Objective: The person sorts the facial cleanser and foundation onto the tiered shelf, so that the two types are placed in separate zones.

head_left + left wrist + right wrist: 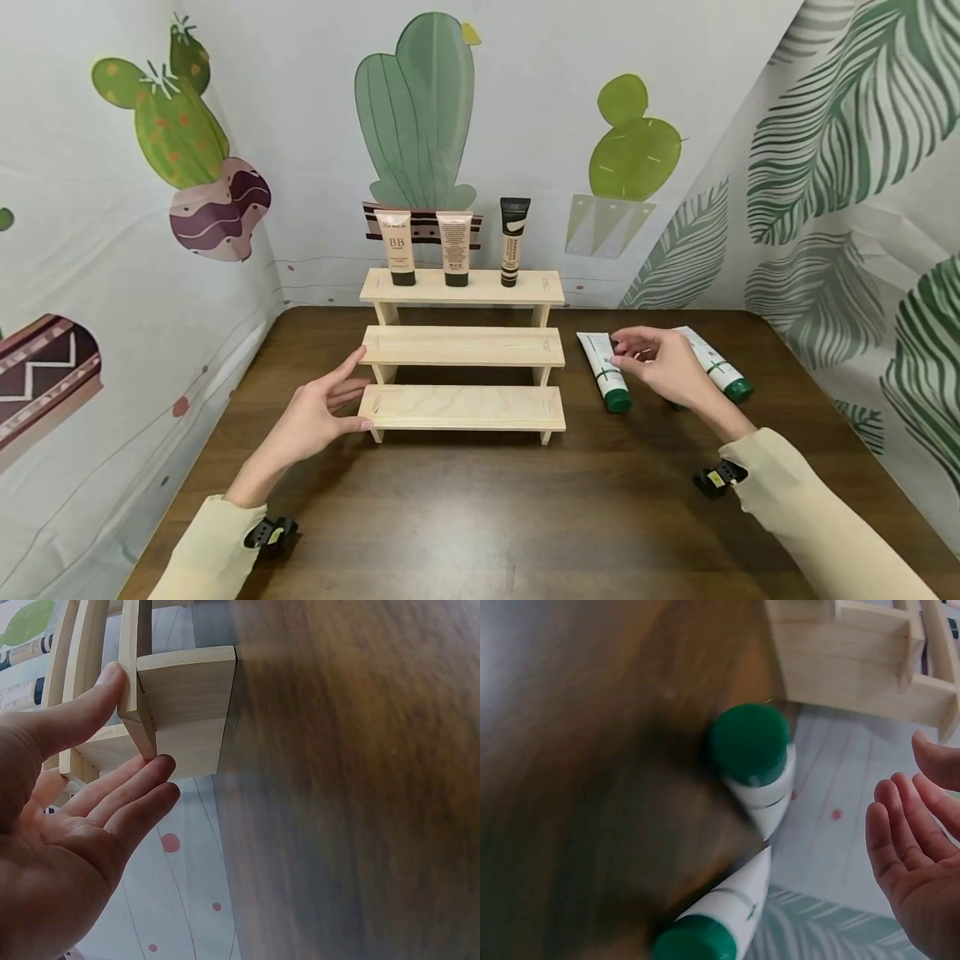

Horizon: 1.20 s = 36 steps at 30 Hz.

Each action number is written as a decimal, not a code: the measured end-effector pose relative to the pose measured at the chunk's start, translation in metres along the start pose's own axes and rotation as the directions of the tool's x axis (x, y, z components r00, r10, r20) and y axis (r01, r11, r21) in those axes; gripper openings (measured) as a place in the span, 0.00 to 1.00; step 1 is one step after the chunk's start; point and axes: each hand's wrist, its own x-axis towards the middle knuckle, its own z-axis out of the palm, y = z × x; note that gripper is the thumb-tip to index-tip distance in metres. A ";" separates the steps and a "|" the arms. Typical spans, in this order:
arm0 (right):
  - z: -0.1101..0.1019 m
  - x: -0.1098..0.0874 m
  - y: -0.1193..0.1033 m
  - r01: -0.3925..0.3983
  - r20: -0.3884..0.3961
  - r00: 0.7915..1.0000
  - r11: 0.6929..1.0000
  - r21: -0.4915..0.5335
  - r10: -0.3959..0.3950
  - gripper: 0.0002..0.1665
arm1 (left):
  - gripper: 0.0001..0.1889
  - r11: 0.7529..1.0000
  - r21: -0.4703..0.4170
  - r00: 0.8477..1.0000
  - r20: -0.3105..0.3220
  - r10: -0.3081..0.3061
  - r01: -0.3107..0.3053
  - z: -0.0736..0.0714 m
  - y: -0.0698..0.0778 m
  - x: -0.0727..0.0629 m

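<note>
Hands (309,418) (669,365) apart, left spread against rack (465,406), right near white tubes (601,364)

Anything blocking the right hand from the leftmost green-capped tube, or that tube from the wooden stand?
Nothing visible stands in the way. The right hand is close beside the leftmost green-capped tube, and only tabletop shows between that tube and the wooden stand.
</note>
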 end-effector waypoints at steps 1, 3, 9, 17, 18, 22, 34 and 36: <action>0.000 -0.002 0.003 -0.001 0.004 1.000 1.000 -0.005 0.001 0.16 | 0.59 1.000 0.002 1.000 -0.001 -0.001 0.001 0.000 0.000 0.000; -0.001 -0.006 0.008 -0.005 0.014 1.000 1.000 -0.013 0.005 0.17 | 0.59 1.000 0.007 1.000 -0.003 -0.001 0.001 0.000 0.000 -0.001; -0.004 -0.018 0.020 -0.047 0.056 0.997 0.998 -0.037 0.049 0.19 | 0.59 1.000 0.007 1.000 -0.003 -0.004 0.004 0.000 0.001 -0.001; -0.006 -0.022 0.033 -0.098 0.103 0.989 0.993 -0.069 0.104 0.21 | 0.59 1.000 -0.001 1.000 -0.001 -0.004 0.004 0.000 0.001 -0.001; -0.006 -0.022 0.034 -0.102 0.109 0.988 0.992 -0.074 0.110 0.22 | 0.59 1.000 -0.001 1.000 -0.001 -0.002 0.002 0.000 0.001 -0.001; -0.007 -0.021 0.036 -0.115 0.142 0.982 0.990 -0.088 0.126 0.27 | 0.59 1.000 -0.004 1.000 -0.002 0.001 -0.001 0.000 0.002 -0.001; -0.001 -0.010 0.041 -0.165 0.210 0.959 0.978 -0.131 0.190 0.34 | 0.59 1.000 -0.013 1.000 -0.001 -0.016 0.016 0.000 0.004 -0.003; 0.001 -0.008 0.043 -0.182 0.222 0.953 0.974 -0.131 0.208 0.35 | 0.59 1.000 -0.013 1.000 -0.002 -0.016 0.016 0.000 0.003 -0.003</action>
